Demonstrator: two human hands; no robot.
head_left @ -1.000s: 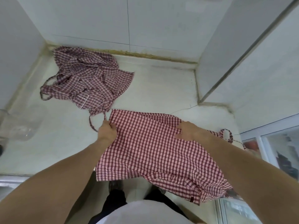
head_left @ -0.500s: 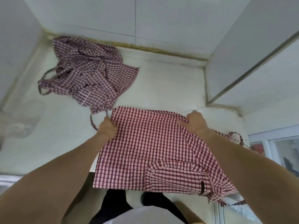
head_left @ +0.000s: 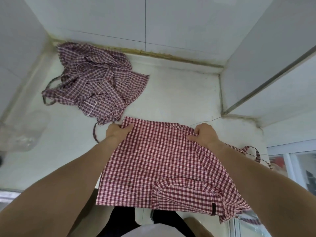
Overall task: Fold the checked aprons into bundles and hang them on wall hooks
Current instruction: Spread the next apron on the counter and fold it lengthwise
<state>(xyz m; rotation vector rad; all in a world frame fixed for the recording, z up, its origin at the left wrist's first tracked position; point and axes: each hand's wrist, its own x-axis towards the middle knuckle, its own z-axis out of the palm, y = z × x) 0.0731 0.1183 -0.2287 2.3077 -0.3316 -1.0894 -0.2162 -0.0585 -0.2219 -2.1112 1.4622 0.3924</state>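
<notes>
A red and white checked apron [head_left: 153, 161] lies spread flat on the white counter [head_left: 179, 93], its near edge hanging over the front. A pocket shows at its lower right, and a strap loop [head_left: 253, 151] trails off to the right. My left hand [head_left: 118, 131] pinches the apron's far left corner. My right hand [head_left: 204, 135] grips its far right edge, thumb on top of the cloth. Crumpled at the back left lies a heap of more checked aprons [head_left: 95, 86] with loose straps.
Tiled walls close the counter at the back, left and right. A clear plastic container [head_left: 22, 132] stands at the counter's left edge. A window frame [head_left: 290, 161] is at the right. My legs and the floor show below the counter's front edge.
My right hand slid from the middle of the apron to its far right edge and took hold of it. The apron now lies flatter, with its pocket showing. My left hand kept its corner.
</notes>
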